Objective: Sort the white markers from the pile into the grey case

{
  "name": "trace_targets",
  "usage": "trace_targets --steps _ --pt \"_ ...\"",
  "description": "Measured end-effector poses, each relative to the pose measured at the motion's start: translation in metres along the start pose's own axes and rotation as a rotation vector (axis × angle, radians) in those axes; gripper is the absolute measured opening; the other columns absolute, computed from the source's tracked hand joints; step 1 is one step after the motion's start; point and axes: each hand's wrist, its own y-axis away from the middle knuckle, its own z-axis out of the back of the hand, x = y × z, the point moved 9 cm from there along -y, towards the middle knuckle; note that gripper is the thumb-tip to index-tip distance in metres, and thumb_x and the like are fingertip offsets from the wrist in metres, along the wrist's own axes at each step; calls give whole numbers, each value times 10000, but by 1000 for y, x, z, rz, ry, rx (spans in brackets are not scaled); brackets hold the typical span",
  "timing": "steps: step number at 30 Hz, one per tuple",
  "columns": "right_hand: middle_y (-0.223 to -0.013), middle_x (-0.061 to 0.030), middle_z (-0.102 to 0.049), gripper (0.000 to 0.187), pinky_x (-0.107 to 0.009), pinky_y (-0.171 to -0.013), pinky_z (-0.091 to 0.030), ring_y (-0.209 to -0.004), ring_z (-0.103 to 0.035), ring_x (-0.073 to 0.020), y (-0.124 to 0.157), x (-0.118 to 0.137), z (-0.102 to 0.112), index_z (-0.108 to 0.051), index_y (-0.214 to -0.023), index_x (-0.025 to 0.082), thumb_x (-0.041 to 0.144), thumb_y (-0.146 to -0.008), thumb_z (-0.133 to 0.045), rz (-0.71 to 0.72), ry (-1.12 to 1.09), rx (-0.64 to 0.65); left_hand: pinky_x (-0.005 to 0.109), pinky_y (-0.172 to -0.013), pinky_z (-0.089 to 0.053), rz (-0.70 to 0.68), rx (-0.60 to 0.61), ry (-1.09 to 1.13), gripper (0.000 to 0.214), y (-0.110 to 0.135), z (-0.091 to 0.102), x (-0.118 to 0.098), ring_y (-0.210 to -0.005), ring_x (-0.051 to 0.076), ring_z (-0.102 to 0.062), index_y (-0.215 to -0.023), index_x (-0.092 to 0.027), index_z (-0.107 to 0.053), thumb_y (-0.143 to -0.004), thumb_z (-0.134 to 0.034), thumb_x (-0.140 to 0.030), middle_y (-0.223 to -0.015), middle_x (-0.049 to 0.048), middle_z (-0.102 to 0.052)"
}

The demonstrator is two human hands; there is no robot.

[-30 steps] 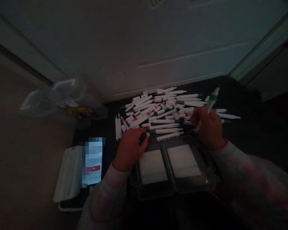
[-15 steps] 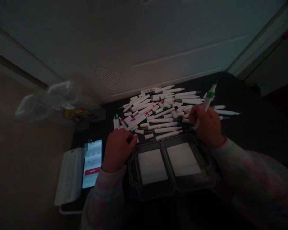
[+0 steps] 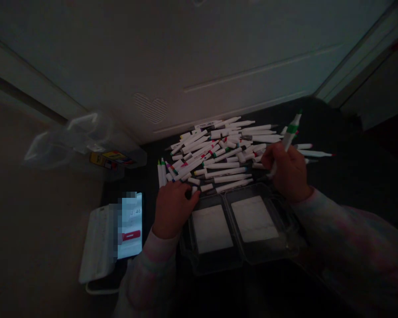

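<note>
My right hand [image 3: 288,172] grips a white marker [image 3: 290,132] with a green band, its green end pointing up, right of the marker pile. My left hand [image 3: 174,205] is low at the pile's front left edge, thumb and fingers closed at a small white marker cap [image 3: 194,190], which they partly hide. Beyond its fingers, green-banded markers [image 3: 161,170] stand side by side. Many white markers [image 3: 222,166] and loose caps [image 3: 206,188] lie heaped across the dark table. In front of the pile lies an open clear plastic case [image 3: 240,256] with white panels in both halves.
A clear plastic box [image 3: 132,154] with a colourful label stands at the back left. A lit phone [image 3: 132,245] and a white case [image 3: 94,247] lie at the left. Behind the dark table [image 3: 325,185] rises a pale panelled door [image 3: 235,57] with a striped heart.
My left hand has shifted right and slightly down, to the small cap by the clear case. My right hand stays almost where it was, still gripping the marker.
</note>
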Motion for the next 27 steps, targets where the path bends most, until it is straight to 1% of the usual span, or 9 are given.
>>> trace_targets --steps 3,6,10,12,15,18,21,24,27 --pt "-441 38 -421 303 -263 -412 -243 -414 -363 -99 0 0 1 -525 -599 212 442 -794 -496 8 -8 -12 335 -693 -386 2 -4 37 238 0 -1 -1 -766 205 -539 -721 -184 -630 -782 -485 -363 -724 46 -610" --pt "-443 42 -426 300 -257 -416 -246 -417 -367 -94 -1 -1 1 -527 -608 206 435 -799 -493 8 -12 -6 328 -677 -389 -19 -55 92 199 -1 3 -1 -736 195 -531 -747 -175 -626 -775 -505 -330 -702 39 -601" --pt "-442 45 -421 311 -251 -422 -250 -420 -364 -89 0 0 0 -513 -611 194 437 -803 -484 3 9 -1 298 -646 -400 -86 -224 250 142 1 20 -2 -691 167 -524 -790 -167 -608 -762 -537 -287 -660 16 -580" --pt "-443 49 -416 320 -249 -428 -248 -421 -356 -83 0 1 -1 -506 -611 187 437 -809 -475 1 7 2 284 -644 -410 -130 -317 328 130 5 30 -3 -690 153 -527 -812 -165 -594 -760 -546 -273 -679 11 -585" --pt "-448 52 -415 309 -249 -444 -248 -432 -359 -79 0 1 -2 -513 -627 181 420 -818 -471 7 -27 17 271 -645 -419 -183 -387 384 91 10 40 -6 -698 140 -531 -805 -172 -577 -771 -526 -238 -719 13 -596" --pt "-459 49 -424 287 -257 -462 -254 -445 -374 -81 0 -1 -2 -517 -643 183 406 -819 -477 -5 -53 31 279 -669 -424 -198 -378 363 92 11 42 -8 -712 142 -534 -769 -177 -566 -786 -478 -199 -730 19 -601" --pt "-461 46 -427 293 -261 -460 -249 -445 -370 -84 0 -3 -1 -512 -649 185 425 -814 -477 -20 -53 28 306 -705 -426 -183 -344 287 101 7 37 -8 -741 162 -529 -752 -178 -563 -782 -469 -198 -738 30 -606" --pt "-459 48 -420 294 -258 -458 -252 -446 -364 -84 1 -1 -2 -510 -651 185 424 -817 -472 -15 -61 27 342 -775 -415 -168 -324 173 146 2 30 -7 -835 194 -516 -853 -161 -587 -792 -457 -191 -846 57 -628" --pt "-458 47 -415 288 -259 -466 -264 -446 -367 -84 1 1 -2 -509 -641 184 400 -826 -465 -20 -50 29 363 -822 -395 -184 -263 71 239 -2 19 -8 -902 219 -486 -988 -159 -595 -798 -451 -167 -953 64 -628"
